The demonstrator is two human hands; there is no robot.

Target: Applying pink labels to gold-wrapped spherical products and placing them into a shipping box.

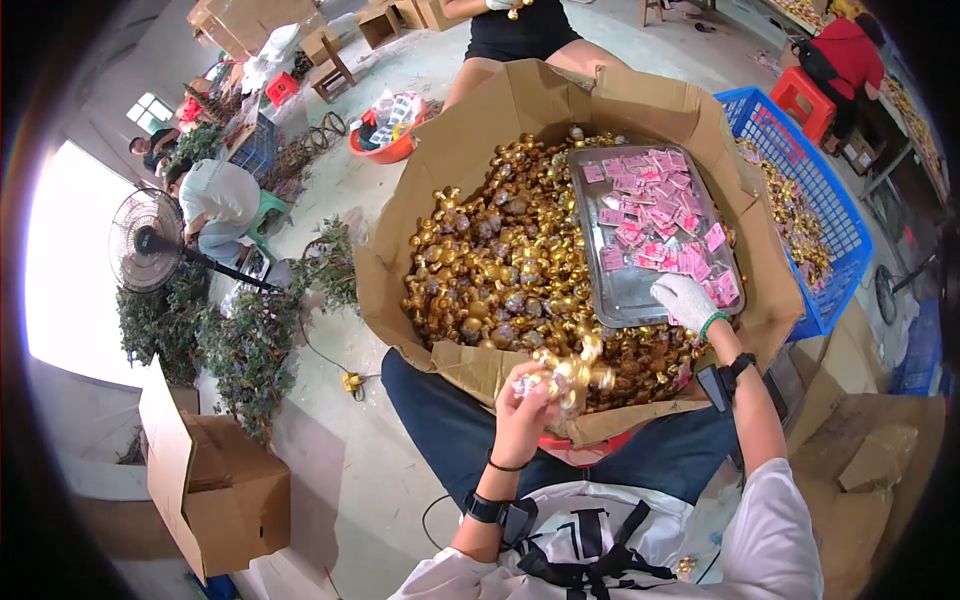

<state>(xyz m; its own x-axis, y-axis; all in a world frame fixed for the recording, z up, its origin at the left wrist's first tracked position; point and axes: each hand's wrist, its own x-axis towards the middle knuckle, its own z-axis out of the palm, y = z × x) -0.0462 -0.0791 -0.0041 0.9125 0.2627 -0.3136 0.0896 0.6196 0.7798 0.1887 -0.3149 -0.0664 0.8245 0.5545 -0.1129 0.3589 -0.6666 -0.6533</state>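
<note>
My bare left hand [524,398] is closed round a shiny gold trinket [572,377] with rounded knobs, held up over the near rim of a large cardboard box [470,368]. Loose gold trinkets [490,262] fill that box in a deep heap. On the heap's right side rests a metal tray [610,290], scattered with small pink cards [655,215]. At the tray's near right corner, beside some cards, is my right hand [683,302] in a white knitted glove. Its fingers bend downward and the tips are hidden, so I cannot see whether it grips a card.
A blue plastic crate [840,225] with more trinkets stands against the box's right side. Across the box sits another person [520,35]. At left are a black fan [150,240], leafy bundles [245,370] and an opened carton [235,490]. An orange basin [385,150] lies beyond.
</note>
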